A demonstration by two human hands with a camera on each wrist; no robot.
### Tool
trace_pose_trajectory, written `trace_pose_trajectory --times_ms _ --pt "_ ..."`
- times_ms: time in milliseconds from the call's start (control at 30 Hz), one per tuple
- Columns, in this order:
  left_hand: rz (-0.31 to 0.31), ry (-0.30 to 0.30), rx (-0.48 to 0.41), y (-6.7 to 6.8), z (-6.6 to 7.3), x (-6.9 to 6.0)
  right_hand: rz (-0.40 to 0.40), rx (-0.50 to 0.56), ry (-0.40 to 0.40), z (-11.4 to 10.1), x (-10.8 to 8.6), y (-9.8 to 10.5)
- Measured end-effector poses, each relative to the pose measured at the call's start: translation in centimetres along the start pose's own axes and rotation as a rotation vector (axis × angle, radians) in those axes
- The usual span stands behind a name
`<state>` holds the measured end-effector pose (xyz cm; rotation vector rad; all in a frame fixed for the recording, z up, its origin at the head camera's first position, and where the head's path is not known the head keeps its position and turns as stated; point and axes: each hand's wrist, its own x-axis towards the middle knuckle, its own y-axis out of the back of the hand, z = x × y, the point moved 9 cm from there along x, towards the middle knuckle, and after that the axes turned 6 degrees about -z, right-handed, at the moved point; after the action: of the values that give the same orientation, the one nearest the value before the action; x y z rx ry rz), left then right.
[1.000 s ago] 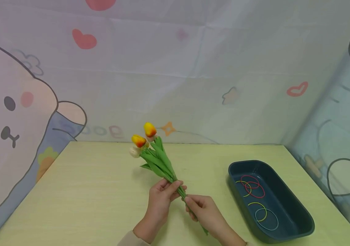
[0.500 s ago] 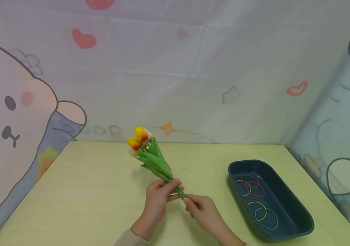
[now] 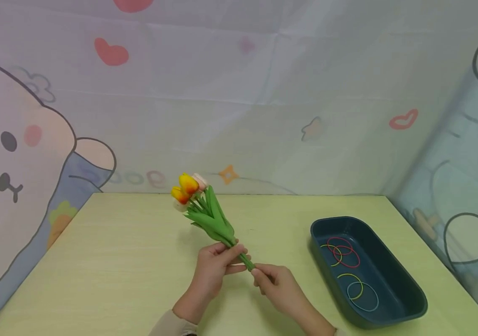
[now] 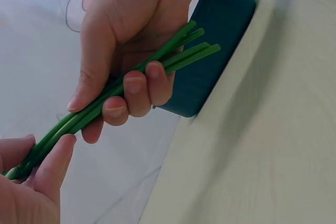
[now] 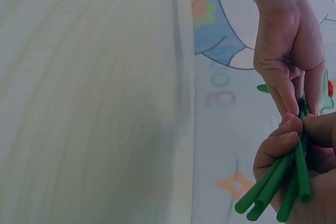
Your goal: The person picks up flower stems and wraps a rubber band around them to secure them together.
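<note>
A bunch of artificial tulips (image 3: 211, 224) is held up slantwise above the table, blooms toward the upper left. Two blooms are yellow-orange (image 3: 188, 184); a pale pink bloom (image 3: 200, 181) and a whitish one (image 3: 179, 205) show beside them. Just below the leaves, my left hand (image 3: 214, 268) pinches the stems between thumb and fingers. My right hand (image 3: 281, 287) grips them lower down. In the left wrist view its fingers curl round the green stems (image 4: 100, 100), whose several cut ends stick out past the hand. The right wrist view shows these stem ends (image 5: 273, 187) fanned slightly apart.
A dark blue rectangular tray (image 3: 394, 270) stands on the table at the right. Several thin rings lie in it: red (image 3: 352, 266), yellow (image 3: 362, 285) and light blue (image 3: 378, 299). The pale wooden table (image 3: 108, 261) meets a printed cloth backdrop (image 3: 205, 93) at its far edge.
The blooms have shifted left and slightly down, and the bunch has turned a little. Its stem ends no longer show below my right hand in the head view. Both hands keep their hold.
</note>
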<state>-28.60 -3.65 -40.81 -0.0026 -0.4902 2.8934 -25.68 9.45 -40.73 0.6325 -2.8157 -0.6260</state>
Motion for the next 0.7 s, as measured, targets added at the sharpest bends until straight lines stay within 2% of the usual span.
trace_pose_trajectory --times_ms 100,300,533,700 --pt "-0.027 0.016 0.002 -0.1 0.2 0.0 -0.008 0.014 -0.004 0.0 0.1 0.0" --pt "-0.064 0.01 -0.008 -0.3 0.8 -0.1 -0.023 0.073 -0.026 0.3 0.1 0.0" --pt "-0.036 -0.006 -0.031 -0.2 0.9 -0.1 -0.043 0.12 -0.056 0.3 0.0 0.0" --pt "-0.015 -0.029 -0.031 -0.1 1.1 -0.1 -0.058 0.1 -0.048 0.1 -0.3 0.2"
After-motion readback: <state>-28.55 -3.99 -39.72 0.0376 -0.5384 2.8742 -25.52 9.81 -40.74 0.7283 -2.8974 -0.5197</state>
